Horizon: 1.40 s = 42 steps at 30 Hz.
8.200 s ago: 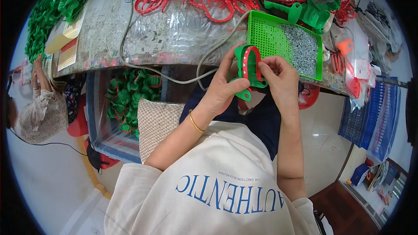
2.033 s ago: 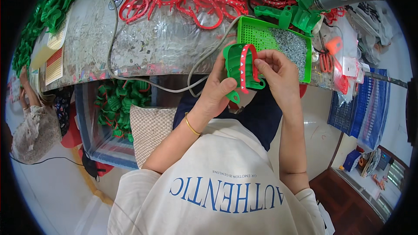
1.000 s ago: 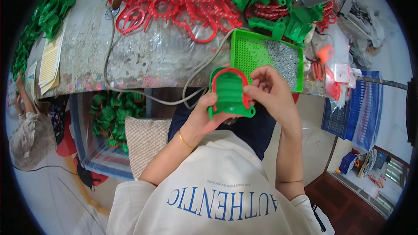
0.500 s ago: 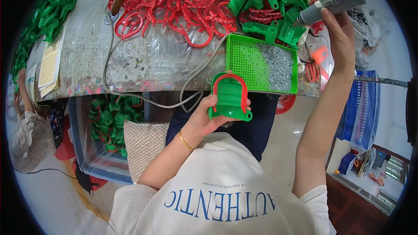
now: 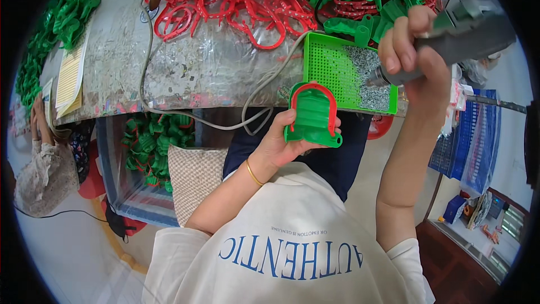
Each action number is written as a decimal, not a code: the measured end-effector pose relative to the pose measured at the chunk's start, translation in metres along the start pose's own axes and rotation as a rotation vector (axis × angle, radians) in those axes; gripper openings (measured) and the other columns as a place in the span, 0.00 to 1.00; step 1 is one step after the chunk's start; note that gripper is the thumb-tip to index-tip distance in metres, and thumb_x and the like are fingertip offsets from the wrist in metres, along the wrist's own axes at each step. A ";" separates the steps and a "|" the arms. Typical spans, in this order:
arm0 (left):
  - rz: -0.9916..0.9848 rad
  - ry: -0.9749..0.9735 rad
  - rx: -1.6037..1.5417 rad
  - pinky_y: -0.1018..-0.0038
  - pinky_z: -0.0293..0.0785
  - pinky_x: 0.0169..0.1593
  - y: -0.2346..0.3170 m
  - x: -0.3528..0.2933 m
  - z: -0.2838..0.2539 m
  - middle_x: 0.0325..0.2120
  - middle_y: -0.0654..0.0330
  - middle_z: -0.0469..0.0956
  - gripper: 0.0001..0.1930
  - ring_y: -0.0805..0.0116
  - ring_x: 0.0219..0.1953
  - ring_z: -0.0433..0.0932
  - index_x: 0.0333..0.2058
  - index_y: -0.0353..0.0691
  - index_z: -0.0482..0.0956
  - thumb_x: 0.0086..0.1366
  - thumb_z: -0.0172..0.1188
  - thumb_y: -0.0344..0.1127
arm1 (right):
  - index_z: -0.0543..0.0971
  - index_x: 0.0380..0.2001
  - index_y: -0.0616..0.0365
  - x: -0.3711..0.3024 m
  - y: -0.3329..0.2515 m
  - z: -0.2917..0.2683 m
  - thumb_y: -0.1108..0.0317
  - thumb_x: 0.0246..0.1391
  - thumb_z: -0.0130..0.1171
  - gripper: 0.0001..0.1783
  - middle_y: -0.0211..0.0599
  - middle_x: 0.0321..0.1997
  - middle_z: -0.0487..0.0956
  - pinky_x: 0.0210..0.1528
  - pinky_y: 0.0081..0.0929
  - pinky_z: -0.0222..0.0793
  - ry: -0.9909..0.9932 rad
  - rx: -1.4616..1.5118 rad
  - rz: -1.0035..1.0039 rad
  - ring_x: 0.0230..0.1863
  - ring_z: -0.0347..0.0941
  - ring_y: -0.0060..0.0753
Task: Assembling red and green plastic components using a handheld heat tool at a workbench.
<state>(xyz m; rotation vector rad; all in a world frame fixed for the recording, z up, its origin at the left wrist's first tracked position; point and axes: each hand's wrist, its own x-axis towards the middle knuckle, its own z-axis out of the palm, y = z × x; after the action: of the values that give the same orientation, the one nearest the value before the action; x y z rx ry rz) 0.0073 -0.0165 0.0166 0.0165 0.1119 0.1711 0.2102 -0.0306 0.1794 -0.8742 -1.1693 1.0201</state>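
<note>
Left hand (image 5: pixel 277 145) grips a shell (image 5: pixel 313 114) near the green tray (image 5: pixel 325 57), right hand (image 5: pixel 431 81) a power tool (image 5: pixel 475 39) whose dip could upset the tray.

Left forearm (image 5: pixel 228 194): elbow bent, slants up and rightward
Left hand (image 5: pixel 275 147): short of the bench's (image 5: pixel 185 73) near edge, thumb raised, fingers curled, gripping
Right forearm (image 5: pixel 406 152): raised steeply, reaches higher than left
Right hand (image 5: pixel 430 81): near bench's near right corner, wrapped grip, slightly blurred
</note>
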 end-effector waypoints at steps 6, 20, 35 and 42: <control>-0.001 0.001 0.032 0.57 0.69 0.57 -0.004 0.005 0.005 0.53 0.42 0.68 0.37 0.51 0.55 0.70 0.58 0.32 0.60 0.58 0.56 0.55 | 0.72 0.45 0.62 0.000 0.017 0.031 0.65 0.52 0.58 0.18 0.24 0.16 0.61 0.24 0.21 0.54 0.265 -0.142 -0.172 0.17 0.59 0.20; 0.004 -0.024 0.034 0.56 0.66 0.59 -0.007 0.004 0.012 0.53 0.41 0.68 0.37 0.51 0.55 0.69 0.59 0.32 0.59 0.59 0.55 0.54 | 0.71 0.40 0.68 -0.010 0.053 0.050 0.78 0.51 0.58 0.13 0.32 0.18 0.68 0.21 0.20 0.59 0.570 -0.211 -0.175 0.17 0.62 0.23; -0.016 -0.022 0.027 0.55 0.66 0.59 -0.006 -0.002 0.017 0.51 0.42 0.70 0.38 0.50 0.54 0.71 0.59 0.31 0.59 0.58 0.57 0.53 | 0.71 0.39 0.65 -0.016 0.059 0.056 0.76 0.52 0.58 0.11 0.31 0.17 0.67 0.22 0.21 0.57 0.579 -0.245 -0.211 0.17 0.62 0.23; 0.019 -0.024 0.043 0.54 0.67 0.58 -0.004 -0.005 0.018 0.51 0.42 0.70 0.38 0.50 0.54 0.71 0.59 0.32 0.59 0.59 0.55 0.54 | 0.70 0.37 0.64 -0.025 0.068 0.064 0.77 0.53 0.56 0.09 0.31 0.18 0.67 0.22 0.21 0.56 0.645 -0.349 -0.227 0.17 0.62 0.22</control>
<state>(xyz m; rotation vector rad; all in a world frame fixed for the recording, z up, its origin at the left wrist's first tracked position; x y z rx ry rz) 0.0056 -0.0211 0.0354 0.0624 0.0915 0.1873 0.1341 -0.0315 0.1200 -1.1997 -0.8665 0.2996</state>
